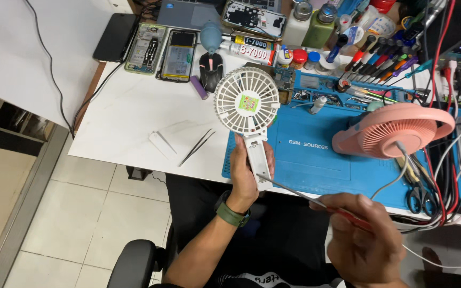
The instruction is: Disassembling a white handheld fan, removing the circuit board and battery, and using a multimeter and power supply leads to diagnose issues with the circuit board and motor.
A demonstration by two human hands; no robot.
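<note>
My left hand (246,173) grips the handle of a white handheld fan (247,104), holding it upright over the front edge of the blue work mat (305,154). The fan's round grille faces me, with a small coloured sticker at its centre. My right hand (364,237) holds a thin screwdriver (300,194) with a red handle. Its metal tip touches the lower end of the fan's handle.
A pink fan (390,130) lies on the mat at the right, amid cables and scissors (417,194). Tweezers (197,146) and a small white piece (161,144) lie on the white table. Opened phones (161,50), glue tubes, bottles and screwdrivers crowd the back.
</note>
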